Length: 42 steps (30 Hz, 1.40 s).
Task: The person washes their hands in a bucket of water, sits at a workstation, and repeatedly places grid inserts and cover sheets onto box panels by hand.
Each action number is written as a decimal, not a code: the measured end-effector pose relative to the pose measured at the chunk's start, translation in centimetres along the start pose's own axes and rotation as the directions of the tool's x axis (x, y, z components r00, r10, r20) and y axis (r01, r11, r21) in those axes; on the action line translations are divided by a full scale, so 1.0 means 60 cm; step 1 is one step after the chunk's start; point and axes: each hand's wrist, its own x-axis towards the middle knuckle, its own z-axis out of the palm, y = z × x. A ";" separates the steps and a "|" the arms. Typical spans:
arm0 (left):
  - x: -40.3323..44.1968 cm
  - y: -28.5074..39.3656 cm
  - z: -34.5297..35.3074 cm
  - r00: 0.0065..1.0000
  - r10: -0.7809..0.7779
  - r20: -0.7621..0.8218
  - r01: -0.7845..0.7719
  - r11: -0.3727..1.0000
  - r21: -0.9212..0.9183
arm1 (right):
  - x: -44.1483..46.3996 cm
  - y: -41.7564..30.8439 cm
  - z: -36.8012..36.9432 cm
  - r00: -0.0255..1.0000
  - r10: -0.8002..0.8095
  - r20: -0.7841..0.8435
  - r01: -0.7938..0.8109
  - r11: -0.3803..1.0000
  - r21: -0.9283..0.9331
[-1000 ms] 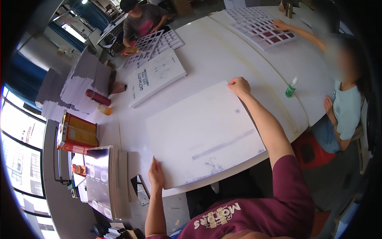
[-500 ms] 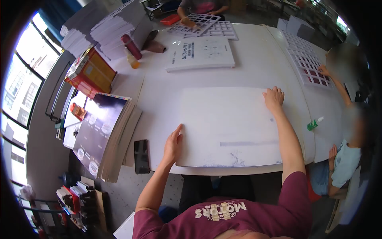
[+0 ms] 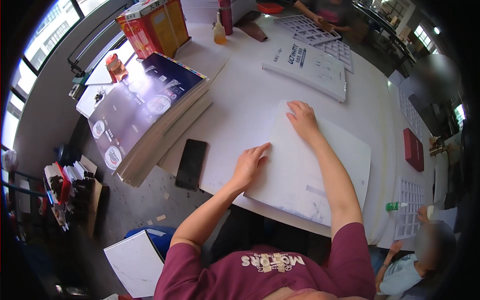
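A large white sheet or board (image 3: 287, 170) lies flat on the table, with bluish smudges along its near edge. My left hand (image 3: 250, 164) rests at its left edge, fingers stretched out and thumb apart. Near the sheet's far left corner lies my right hand (image 3: 302, 120), palm down with its fingers spread and slightly bent. Neither hand is gripping anything. My right forearm passes over the sheet and hides part of it.
Left of my hands are a black phone (image 3: 192, 165) and a thick stack of printed sheets (image 3: 145, 107). A stack of white printed sheets (image 3: 310, 67) lies beyond. Co-workers handle white grid trays (image 3: 306, 30); a green bottle (image 3: 393, 206) and dark red box (image 3: 413, 150) are at the right.
My view has turned to the left. My right hand has moved from the sheet's far right corner to its far left corner, while my left hand stays at the left edge.
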 end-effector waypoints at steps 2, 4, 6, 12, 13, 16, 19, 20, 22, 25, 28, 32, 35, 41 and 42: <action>-0.001 0.000 0.000 1.000 -0.003 -0.005 0.003 1.000 -0.024 | 0.005 -0.014 0.007 0.999 0.016 0.042 -0.012 0.996 -0.092; -0.002 -0.002 0.001 1.000 -0.006 -0.010 0.005 0.999 -0.046 | 0.008 -0.023 0.006 0.995 0.039 0.092 -0.024 0.987 -0.158; -0.001 -0.014 0.011 1.000 -0.012 -0.012 0.012 1.000 -0.007 | 0.016 -0.026 0.002 0.985 0.072 0.154 -0.041 0.980 -0.196; -0.028 -0.030 -0.017 0.976 -0.212 0.057 0.200 0.750 -0.631 | -0.040 -0.062 -0.013 0.996 -0.090 0.023 0.093 0.980 -0.174; -0.047 -0.031 -0.033 0.970 -0.244 -0.019 0.184 0.779 -0.599 | -0.061 -0.088 -0.031 0.992 -0.117 0.055 0.122 0.988 -0.096; -0.114 -0.039 -0.081 0.965 0.207 -0.160 -0.222 0.972 -0.076 | -0.191 -0.200 -0.110 0.975 -0.182 0.130 0.169 0.980 0.102; -0.163 -0.012 -0.091 0.943 0.320 -0.092 -0.314 0.946 0.076 | -0.292 -0.268 -0.134 0.971 -0.203 0.126 0.183 0.971 0.155; -0.175 -0.005 -0.090 0.934 0.352 -0.052 -0.346 0.932 0.108 | -0.311 -0.283 -0.136 0.971 -0.210 0.111 0.192 0.969 0.157; -0.185 -0.003 -0.077 0.912 0.403 -0.077 -0.381 0.903 0.200 | -0.332 -0.307 -0.129 0.982 -0.179 0.057 0.172 0.979 0.109; -0.180 -0.003 -0.054 0.844 0.518 -0.140 -0.449 0.825 0.344 | -0.360 -0.320 -0.109 0.983 -0.182 -0.021 0.182 0.983 -0.001; -0.176 0.001 -0.056 0.818 0.571 -0.074 -0.486 0.753 0.444 | -0.396 -0.326 -0.107 0.987 -0.158 -0.004 0.155 0.974 -0.167; -0.182 0.009 -0.048 0.837 0.546 -0.044 -0.456 0.739 0.496 | -0.474 -0.302 -0.147 1.000 0.013 -0.015 -0.015 0.981 -0.196; -0.188 0.014 -0.037 0.864 0.497 -0.076 -0.406 0.779 0.479 | -0.543 -0.262 -0.203 0.973 0.211 -0.090 -0.225 0.952 -0.206; -0.198 0.009 -0.016 0.885 0.433 -0.169 -0.338 0.850 0.403 | -0.680 -0.164 -0.289 0.843 0.436 -0.314 -0.524 0.797 -0.301; -0.202 0.008 -0.012 0.901 0.391 -0.186 -0.308 0.881 0.360 | -0.697 -0.149 -0.291 0.863 0.398 -0.311 -0.484 0.827 -0.286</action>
